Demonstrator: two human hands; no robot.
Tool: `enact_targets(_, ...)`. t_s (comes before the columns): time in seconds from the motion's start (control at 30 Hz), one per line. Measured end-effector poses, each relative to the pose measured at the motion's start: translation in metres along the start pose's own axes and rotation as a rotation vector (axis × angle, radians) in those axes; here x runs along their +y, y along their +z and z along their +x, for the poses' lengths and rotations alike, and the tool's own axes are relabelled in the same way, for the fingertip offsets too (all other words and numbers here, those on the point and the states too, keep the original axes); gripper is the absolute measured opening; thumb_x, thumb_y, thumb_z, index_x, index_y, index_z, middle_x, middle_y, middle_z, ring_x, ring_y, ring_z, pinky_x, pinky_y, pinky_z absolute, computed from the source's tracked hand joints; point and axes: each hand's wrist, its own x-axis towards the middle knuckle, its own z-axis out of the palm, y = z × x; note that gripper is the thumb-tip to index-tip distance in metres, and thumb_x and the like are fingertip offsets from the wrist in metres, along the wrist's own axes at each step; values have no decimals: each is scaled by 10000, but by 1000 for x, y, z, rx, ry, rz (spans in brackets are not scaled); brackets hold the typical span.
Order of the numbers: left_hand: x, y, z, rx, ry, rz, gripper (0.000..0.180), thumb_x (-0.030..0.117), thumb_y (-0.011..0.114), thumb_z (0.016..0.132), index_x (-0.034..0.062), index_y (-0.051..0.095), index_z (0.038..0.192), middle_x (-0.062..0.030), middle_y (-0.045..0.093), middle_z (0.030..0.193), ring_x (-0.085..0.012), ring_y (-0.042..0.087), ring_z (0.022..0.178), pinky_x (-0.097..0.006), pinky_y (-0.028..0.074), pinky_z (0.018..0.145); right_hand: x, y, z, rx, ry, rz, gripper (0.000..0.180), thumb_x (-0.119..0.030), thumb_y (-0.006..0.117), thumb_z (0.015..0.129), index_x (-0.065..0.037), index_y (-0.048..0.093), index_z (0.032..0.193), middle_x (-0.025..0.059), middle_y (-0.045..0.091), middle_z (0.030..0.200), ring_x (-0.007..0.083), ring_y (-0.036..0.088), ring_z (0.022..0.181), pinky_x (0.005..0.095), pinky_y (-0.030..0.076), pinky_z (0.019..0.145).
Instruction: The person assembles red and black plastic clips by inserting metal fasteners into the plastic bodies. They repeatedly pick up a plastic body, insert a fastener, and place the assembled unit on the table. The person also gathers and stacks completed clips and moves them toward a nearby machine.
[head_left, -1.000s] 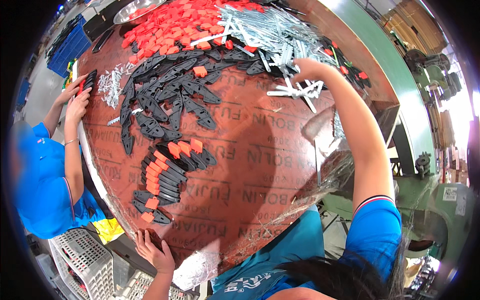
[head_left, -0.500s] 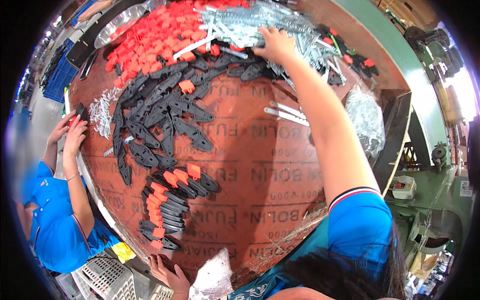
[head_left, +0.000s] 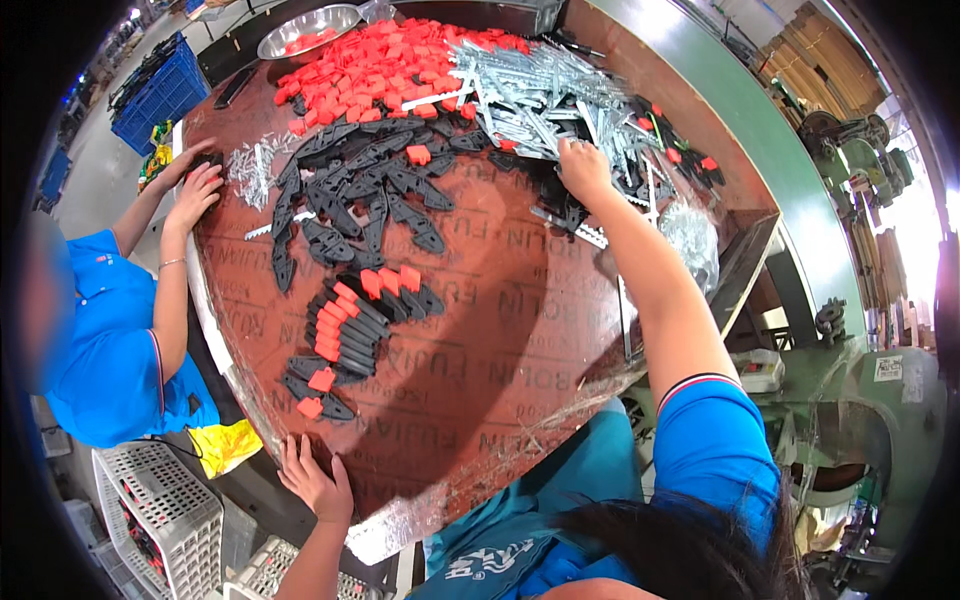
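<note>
One bowl (head_left: 335,17) sits at eleven o'clock, two co-worker's hands (head_left: 197,195) at ten. Right hand (head_left: 585,172) curls by metal strips (head_left: 540,80) at one, hold unclear; left hand (head_left: 315,484) spreads empty at seven.

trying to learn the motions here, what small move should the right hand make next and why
Probably pinch one strip from the pile of silver strips with the right hand: its fingers reach the pile's near edge, though whether they grip one is unclear. The left hand rests at the table's edge, away from the pile.
</note>
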Motion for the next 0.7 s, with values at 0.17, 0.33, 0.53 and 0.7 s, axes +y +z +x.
enact_targets(0.17, -2, -1, -1, -23, -5, -4, 603, 310, 602, 884, 66, 442, 1412, -144, 366, 1519, -365, 297, 1431, -620, 181, 1129, 5, -32, -57, -82, -75, 45, 190, -74, 591, 813, -57, 529, 992, 102, 665, 838, 287, 686, 819, 402, 552, 671)
enact_targets(0.33, 0, -4, -3, -9, 2, -30, 602, 327, 592, 888, 61, 454, 1410, -145, 373, 1516, -364, 301, 1430, -612, 174, 1134, -3, -79, -99, -305, -249, 62, 328, -41, 622, 766, -62, 519, 1078, 89, 626, 909, 270, 660, 867, 388, 549, 713)
enact_targets(0.53, -2, 1, -3, 1, 12, -3, 593, 326, 597, 890, 52, 465, 1400, -143, 389, 1505, -358, 318, 1422, -611, 189, 1129, 12, -106, -140, -252, -496, 54, 249, -137, 579, 831, -114, 558, 1078, 37, 608, 885, 209, 644, 808, 337, 547, 593)
enact_targets(0.7, 2, -3, 1, 28, 61, 60, 552, 302, 579, 921, 57, 467, 1403, -155, 411, 1487, -342, 352, 1399, -548, 240, 1126, 19, -95, -138, -249, -486, 4, 334, -149, 568, 849, -186, 567, 1181, 26, 599, 1025, 223, 572, 1028, 399, 496, 833)
